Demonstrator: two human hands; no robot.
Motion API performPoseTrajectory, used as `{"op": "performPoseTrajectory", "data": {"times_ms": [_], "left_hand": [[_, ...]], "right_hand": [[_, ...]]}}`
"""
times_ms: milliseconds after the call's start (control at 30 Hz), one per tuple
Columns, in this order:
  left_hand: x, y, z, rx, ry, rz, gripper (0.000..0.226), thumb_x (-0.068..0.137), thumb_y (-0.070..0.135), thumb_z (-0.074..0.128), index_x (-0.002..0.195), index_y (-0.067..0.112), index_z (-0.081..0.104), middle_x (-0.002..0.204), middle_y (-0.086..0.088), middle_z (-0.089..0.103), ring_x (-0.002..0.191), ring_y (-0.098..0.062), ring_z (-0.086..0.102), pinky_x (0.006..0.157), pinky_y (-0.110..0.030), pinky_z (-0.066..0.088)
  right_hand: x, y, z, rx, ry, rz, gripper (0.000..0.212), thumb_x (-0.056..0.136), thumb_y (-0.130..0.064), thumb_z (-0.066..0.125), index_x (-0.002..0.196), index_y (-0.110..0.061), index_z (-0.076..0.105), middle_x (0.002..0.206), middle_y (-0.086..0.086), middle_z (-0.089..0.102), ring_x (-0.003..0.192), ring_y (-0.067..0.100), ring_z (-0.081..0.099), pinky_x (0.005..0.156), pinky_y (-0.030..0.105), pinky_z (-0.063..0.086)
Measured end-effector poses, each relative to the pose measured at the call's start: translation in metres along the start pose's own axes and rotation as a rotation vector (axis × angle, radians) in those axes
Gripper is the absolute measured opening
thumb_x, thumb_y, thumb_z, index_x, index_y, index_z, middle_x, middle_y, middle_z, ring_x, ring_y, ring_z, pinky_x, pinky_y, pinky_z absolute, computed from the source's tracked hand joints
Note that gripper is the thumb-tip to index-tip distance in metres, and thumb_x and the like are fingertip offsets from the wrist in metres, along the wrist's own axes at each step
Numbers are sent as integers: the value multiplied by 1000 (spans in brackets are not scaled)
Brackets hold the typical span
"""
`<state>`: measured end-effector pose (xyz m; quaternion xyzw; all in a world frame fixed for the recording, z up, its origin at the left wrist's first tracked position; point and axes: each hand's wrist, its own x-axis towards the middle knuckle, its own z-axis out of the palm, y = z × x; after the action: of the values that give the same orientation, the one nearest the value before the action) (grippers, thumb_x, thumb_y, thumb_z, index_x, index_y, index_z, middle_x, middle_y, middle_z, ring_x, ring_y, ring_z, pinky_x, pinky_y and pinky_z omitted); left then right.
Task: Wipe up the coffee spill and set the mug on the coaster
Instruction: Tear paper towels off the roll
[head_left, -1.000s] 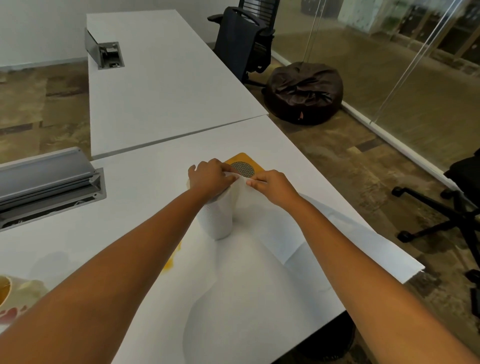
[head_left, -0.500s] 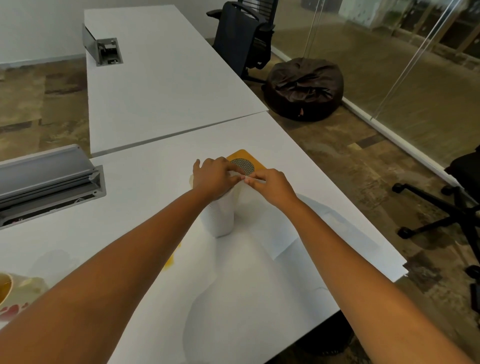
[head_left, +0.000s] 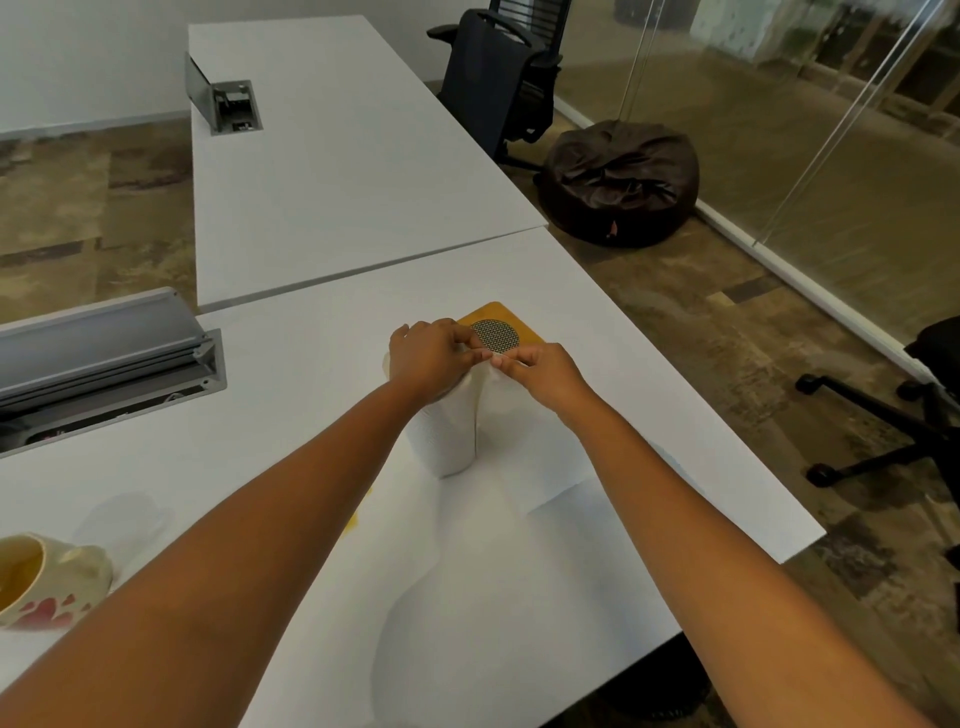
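White paper towel roll (head_left: 448, 431) stands upright mid-counter, left hand (head_left: 428, 358) clamped over its top, right hand (head_left: 540, 371) pinching the loose sheet (head_left: 540, 467) just beside. Both grips meet at the tear line; the sheet trails toward the counter's right edge. The yellow spill (head_left: 358, 517) lies nearer the left arm, the mug (head_left: 47, 582) at the near-left edge, the coaster (head_left: 501, 327) just beyond the hands.

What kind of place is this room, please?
Probably an office meeting room: long white desks with built-in grey cable boxes, a black swivel office chair, and a glass partition wall.
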<state>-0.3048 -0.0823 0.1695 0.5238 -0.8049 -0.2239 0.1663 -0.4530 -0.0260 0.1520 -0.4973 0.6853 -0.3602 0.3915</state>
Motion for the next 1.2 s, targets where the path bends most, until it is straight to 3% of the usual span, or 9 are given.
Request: {"op": "performPoseTrajectory", "data": {"times_ms": [200, 300, 400, 500, 600, 667, 833, 1000, 1200], "left_hand": [[-2, -5, -2, -13, 62, -55, 24, 84, 48, 56, 85, 28, 69, 103, 5, 69, 100, -19, 59, 86, -36, 42], [-2, -4, 0, 11, 60, -36, 24, 85, 47, 55, 87, 27, 68, 103, 4, 69, 100, -20, 59, 87, -38, 43], [-2, -3, 2, 22, 71, -43, 24, 86, 46, 54, 88, 27, 68, 103, 3, 69, 100, -21, 59, 88, -39, 42], [-2, -4, 3, 40, 78, -47, 23, 87, 46, 53, 86, 27, 68, 100, 2, 69, 99, -22, 59, 86, -38, 41], [-2, -4, 3, 61, 72, -44, 24, 88, 45, 51, 88, 27, 67, 98, 3, 69, 100, -22, 57, 85, -37, 39], [-3, -5, 4, 64, 73, -41, 23, 89, 44, 50, 87, 27, 67, 96, 2, 69, 99, -23, 57, 84, -37, 38], [-3, -4, 4, 71, 76, -11, 23, 90, 40, 50, 88, 24, 66, 96, 0, 69, 97, -25, 58, 80, -36, 37], [-4, -4, 4, 67, 78, -13, 22, 89, 40, 50, 88, 24, 66, 97, 0, 68, 98, -24, 57, 82, -36, 36], [-4, -4, 4, 59, 82, -23, 21, 89, 40, 51, 89, 26, 67, 98, 1, 69, 99, -24, 57, 83, -37, 38]], "right_hand": [[-2, 17, -2, 54, 26, 41, 34, 86, -29, 64, 108, -3, 67, 100, 6, 64, 95, 11, 53, 84, 25, 41], [-4, 24, -2, -39, -45, 101, 55, 80, -36, 70, 128, -15, 55, 115, 1, 58, 108, 12, 50, 89, 26, 40], [-8, 31, -3, -79, -99, 89, 63, 76, -37, 72, 131, -16, 51, 130, 5, 57, 120, 18, 51, 90, 25, 40], [-11, 44, -6, -260, -110, 90, 50, 82, -31, 69, 125, -12, 56, 126, 11, 60, 112, 24, 57, 85, 29, 44], [-13, 55, -13, -349, 27, 113, 35, 88, -30, 61, 111, -4, 63, 109, 16, 67, 93, 27, 61, 72, 30, 46], [-14, 59, -21, -344, 111, 103, 32, 90, -26, 59, 110, -3, 65, 108, 17, 67, 98, 31, 62, 74, 28, 46], [-17, 68, -41, -319, 178, 87, 28, 90, -19, 59, 114, -6, 65, 122, 13, 63, 114, 31, 58, 97, 34, 45], [-21, 81, -47, -268, 218, 115, 24, 90, -13, 58, 112, -7, 67, 122, 13, 64, 113, 31, 58, 91, 29, 45], [-25, 93, -46, -240, 235, 230, 32, 89, -25, 61, 113, -3, 64, 120, 17, 63, 111, 34, 57, 86, 30, 45]]}}
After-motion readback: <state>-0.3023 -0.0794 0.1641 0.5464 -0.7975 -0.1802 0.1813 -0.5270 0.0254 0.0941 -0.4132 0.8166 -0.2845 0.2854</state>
